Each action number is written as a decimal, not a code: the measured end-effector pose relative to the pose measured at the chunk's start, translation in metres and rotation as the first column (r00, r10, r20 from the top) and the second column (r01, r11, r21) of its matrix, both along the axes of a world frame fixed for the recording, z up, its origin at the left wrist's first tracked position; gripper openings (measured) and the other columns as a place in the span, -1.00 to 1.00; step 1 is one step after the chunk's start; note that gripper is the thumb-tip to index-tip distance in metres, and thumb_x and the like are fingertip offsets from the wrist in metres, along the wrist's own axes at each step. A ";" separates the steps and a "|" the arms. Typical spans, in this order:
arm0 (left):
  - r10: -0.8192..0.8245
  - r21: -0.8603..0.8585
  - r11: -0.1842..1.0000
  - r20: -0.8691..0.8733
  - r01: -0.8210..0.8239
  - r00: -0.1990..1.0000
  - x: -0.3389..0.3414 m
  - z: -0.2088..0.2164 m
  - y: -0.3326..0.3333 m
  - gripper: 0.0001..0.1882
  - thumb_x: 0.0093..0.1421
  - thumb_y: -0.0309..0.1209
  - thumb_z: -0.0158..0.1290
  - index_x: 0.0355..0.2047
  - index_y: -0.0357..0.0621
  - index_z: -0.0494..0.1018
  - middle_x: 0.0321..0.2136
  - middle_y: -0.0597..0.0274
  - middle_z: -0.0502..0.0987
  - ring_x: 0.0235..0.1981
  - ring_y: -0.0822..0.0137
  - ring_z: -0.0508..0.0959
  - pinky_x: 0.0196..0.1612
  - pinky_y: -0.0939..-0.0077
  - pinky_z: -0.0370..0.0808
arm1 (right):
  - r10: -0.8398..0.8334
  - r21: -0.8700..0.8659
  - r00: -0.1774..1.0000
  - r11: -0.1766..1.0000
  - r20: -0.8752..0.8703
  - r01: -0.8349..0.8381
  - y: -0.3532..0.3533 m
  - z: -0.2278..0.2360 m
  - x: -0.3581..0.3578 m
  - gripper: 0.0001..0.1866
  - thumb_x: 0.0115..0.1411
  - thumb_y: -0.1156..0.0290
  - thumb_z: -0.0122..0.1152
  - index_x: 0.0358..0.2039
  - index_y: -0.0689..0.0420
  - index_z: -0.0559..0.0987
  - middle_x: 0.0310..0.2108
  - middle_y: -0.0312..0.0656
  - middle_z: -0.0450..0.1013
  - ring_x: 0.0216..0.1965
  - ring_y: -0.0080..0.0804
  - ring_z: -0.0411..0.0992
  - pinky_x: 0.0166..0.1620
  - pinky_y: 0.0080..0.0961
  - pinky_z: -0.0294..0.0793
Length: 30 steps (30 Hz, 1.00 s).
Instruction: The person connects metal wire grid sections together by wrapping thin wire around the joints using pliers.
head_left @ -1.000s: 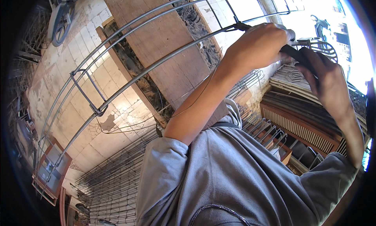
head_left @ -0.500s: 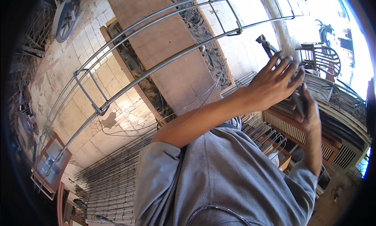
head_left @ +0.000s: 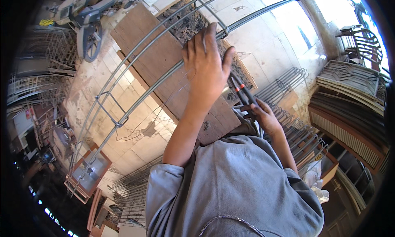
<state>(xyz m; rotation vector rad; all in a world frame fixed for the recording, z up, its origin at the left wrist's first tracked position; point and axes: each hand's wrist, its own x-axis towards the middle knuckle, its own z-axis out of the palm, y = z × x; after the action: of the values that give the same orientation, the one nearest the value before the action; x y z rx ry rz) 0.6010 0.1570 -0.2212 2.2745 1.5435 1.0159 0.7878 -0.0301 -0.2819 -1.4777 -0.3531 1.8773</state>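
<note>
A long curved cage of steel rods [head_left: 156, 81] with square wire ties [head_left: 110, 107] runs across the view. My left hand [head_left: 204, 68] lies palm down over its rods, fingers stretched and thumb apart, beside one of the ties. Whether the palm presses on the metal is hidden. A thin loose wire [head_left: 153, 121] loops from near this hand down to the left. My right hand [head_left: 265, 117], closer to my body, is closed on black pliers [head_left: 242, 92] with red bands. Their two long arms point up toward my left hand, slightly apart.
A brown wooden board [head_left: 144, 43] lies under the cage, beside a tray of dark scraps [head_left: 187, 25]. Bent rods [head_left: 288, 83] stack at the right, near wooden shutters [head_left: 345, 134] and a chair [head_left: 360, 41]. A motorbike [head_left: 88, 27] stands far left.
My hands were together at the right on the tool. The left has moved left onto the rods; the right has come down nearer my body with the pliers. The view has shifted.
</note>
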 end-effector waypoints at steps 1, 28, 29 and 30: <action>-0.009 -0.029 1.000 -0.005 0.009 1.000 -0.001 0.002 0.006 -0.45 0.17 -0.19 0.18 0.06 -0.20 0.28 -0.06 -0.03 0.49 -0.05 -0.01 0.50 0.04 0.00 0.37 | 0.054 0.037 0.997 0.998 0.048 -0.056 0.001 -0.005 -0.004 -0.57 0.34 0.28 0.06 0.12 0.26 0.36 -0.10 -0.12 0.51 -0.02 -0.36 0.42 0.02 -0.39 0.41; 0.123 0.001 0.990 -0.455 -0.138 0.882 0.018 -0.008 0.028 -0.49 0.16 0.15 0.09 -0.46 -0.09 0.43 -0.70 0.21 0.53 -0.68 0.13 0.57 -0.67 0.26 0.45 | 0.185 0.238 0.406 0.570 0.895 -0.786 0.041 -0.056 -0.025 -0.63 0.08 0.32 0.19 -0.15 0.27 0.42 0.00 0.14 0.27 0.11 0.12 0.23 0.14 -0.04 0.24; 0.157 0.046 0.987 -0.478 -0.154 0.864 0.019 -0.011 0.028 -0.50 0.17 0.14 0.09 -0.47 -0.08 0.42 -0.69 0.21 0.53 -0.67 0.12 0.58 -0.66 0.26 0.44 | 0.196 0.220 0.388 0.565 0.901 -0.796 0.043 -0.058 -0.024 -0.63 0.08 0.31 0.19 -0.16 0.26 0.43 0.01 0.13 0.27 0.11 0.10 0.23 0.14 -0.06 0.24; 0.159 0.074 0.987 -0.480 -0.141 0.863 0.018 -0.013 0.029 -0.50 0.16 0.14 0.09 -0.47 -0.08 0.41 -0.69 0.21 0.53 -0.68 0.12 0.57 -0.67 0.27 0.44 | 0.207 0.201 0.370 0.559 0.906 -0.805 0.044 -0.059 -0.024 -0.63 0.08 0.30 0.20 -0.16 0.25 0.43 0.02 0.11 0.27 0.10 0.08 0.24 0.14 -0.08 0.24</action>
<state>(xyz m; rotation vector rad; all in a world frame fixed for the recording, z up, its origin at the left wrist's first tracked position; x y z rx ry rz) 0.6195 0.1855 -0.2342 2.6070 1.9261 0.5177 0.7638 0.0136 -0.3406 -1.7161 -1.9921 1.0487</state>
